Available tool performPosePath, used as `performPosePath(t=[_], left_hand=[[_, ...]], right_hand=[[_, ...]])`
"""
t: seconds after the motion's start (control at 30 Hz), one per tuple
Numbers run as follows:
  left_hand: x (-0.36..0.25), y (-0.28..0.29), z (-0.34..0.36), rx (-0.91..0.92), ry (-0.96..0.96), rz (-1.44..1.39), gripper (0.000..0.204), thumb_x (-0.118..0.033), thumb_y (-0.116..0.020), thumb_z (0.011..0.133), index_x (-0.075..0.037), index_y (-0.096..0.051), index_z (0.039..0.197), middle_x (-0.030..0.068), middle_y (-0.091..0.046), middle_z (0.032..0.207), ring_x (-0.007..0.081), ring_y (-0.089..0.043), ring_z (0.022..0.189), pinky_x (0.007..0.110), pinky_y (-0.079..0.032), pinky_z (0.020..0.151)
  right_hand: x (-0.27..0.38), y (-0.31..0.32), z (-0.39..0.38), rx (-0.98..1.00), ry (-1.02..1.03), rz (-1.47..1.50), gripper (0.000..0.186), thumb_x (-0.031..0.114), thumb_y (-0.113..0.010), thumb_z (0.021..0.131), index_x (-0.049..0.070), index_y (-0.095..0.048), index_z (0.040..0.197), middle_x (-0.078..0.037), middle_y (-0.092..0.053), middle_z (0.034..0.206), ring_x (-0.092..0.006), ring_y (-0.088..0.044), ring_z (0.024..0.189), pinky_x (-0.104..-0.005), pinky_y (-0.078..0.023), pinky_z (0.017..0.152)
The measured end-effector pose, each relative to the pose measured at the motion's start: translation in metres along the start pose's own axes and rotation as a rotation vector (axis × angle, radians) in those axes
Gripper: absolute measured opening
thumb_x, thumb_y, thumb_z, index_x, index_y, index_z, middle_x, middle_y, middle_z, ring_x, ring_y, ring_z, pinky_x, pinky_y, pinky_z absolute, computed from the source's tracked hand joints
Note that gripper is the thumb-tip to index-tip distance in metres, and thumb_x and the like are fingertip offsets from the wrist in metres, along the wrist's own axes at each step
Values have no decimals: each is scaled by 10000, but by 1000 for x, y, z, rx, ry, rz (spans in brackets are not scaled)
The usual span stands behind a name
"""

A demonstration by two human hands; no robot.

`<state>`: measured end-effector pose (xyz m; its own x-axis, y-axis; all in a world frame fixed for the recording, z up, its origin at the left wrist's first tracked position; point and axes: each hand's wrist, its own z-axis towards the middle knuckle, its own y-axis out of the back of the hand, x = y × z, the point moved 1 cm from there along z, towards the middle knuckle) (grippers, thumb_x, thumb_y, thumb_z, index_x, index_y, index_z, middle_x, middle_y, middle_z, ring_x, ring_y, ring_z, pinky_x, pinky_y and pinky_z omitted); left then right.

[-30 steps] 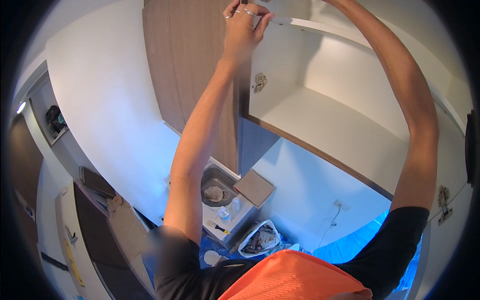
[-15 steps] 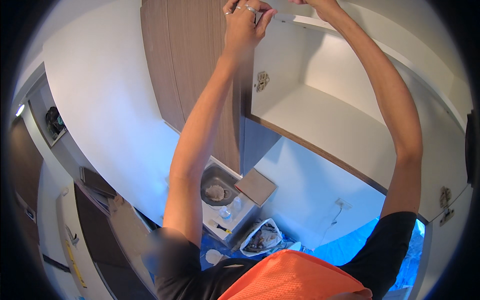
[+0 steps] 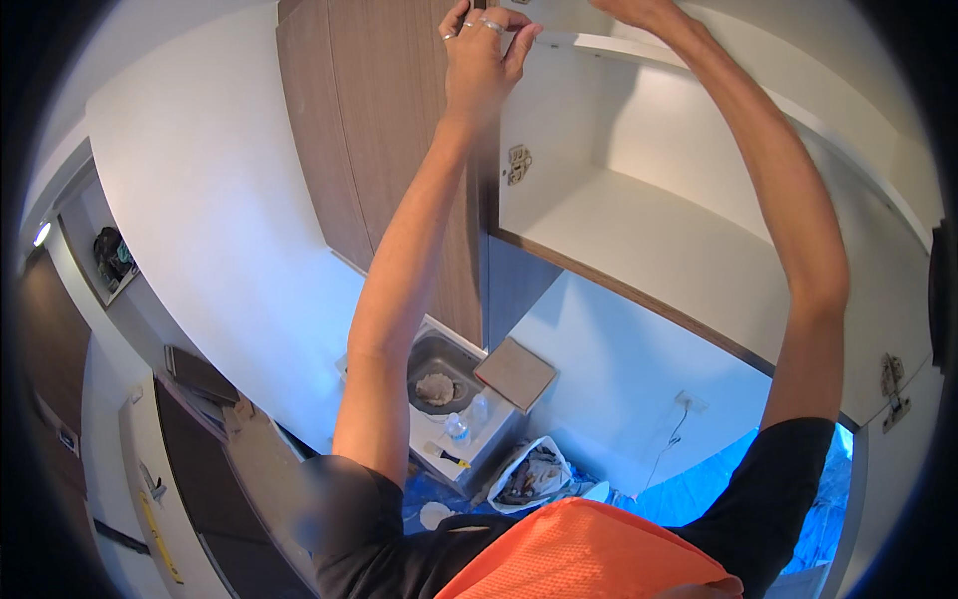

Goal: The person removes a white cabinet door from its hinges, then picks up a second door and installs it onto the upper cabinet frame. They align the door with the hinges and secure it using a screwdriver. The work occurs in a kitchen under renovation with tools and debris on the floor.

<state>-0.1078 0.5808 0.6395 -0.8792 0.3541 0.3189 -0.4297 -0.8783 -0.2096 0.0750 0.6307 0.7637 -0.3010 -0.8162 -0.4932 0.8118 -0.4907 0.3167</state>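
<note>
Both my arms reach up toward an open white wall cabinet [image 3: 679, 235] with a wood-toned front edge. My left hand [image 3: 483, 62], with rings on several fingers, is raised at the cabinet's upper left corner. Its fingers are curled and the thumb is close to the index finger; whatever they pinch is too small to make out. Beside it starts a pale strip [image 3: 619, 50] along the cabinet's upper part. Above that strip is my right hand [image 3: 644, 12], cut off by the top edge, so its fingers are mostly hidden. A metal hinge [image 3: 518, 165] sits on the cabinet's left inner wall.
Wood-grain cabinet doors [image 3: 374, 130] stand left of the opening. Below are a sink [image 3: 439, 369], a square brown board [image 3: 515, 373], a clear bottle [image 3: 457, 429], a brush [image 3: 446, 455] and a white bag of debris [image 3: 534, 477]. Blue sheeting [image 3: 699, 477] lies lower right.
My right hand has shifted slightly lower in view, still near the cabinet's top. The left hand keeps its curled pose with a small shift left. The view has tilted slightly.
</note>
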Motion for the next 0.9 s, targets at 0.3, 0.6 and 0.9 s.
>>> performPosePath(t=[0.3, 0.6, 0.9], left_hand=[[0, 5, 1, 5, -29, -22, 188, -84, -778, 874, -82, -604, 943, 52, -641, 846, 258, -625, 829, 511, -377, 1070], [2, 5, 0, 22, -13, -31, 176, -84, -777, 879, -76, -609, 930, 58, -629, 824, 257, -616, 804, 515, -372, 1079], [-1, 4, -1, 27, 6, -29, 160, -94, -764, 891, -72, -611, 932, 65, -634, 825, 263, -623, 815, 513, -369, 1082]], right_hand=[[-2, -28, -9, -156, -622, 778, 230, 198, -746, 929, 31, -592, 965, -86, -639, 795, -130, -610, 611, -267, -478, 533], [-8, -37, -16, -236, -843, 1170, 263, 276, -609, 1030, 28, -622, 942, -72, -642, 800, -125, -600, 587, -252, -473, 500], [-3, -24, -17, -60, -873, 738, 290, 299, -612, 1036, 12, -576, 1061, -59, -623, 825, -139, -580, 656, -268, -485, 569]])
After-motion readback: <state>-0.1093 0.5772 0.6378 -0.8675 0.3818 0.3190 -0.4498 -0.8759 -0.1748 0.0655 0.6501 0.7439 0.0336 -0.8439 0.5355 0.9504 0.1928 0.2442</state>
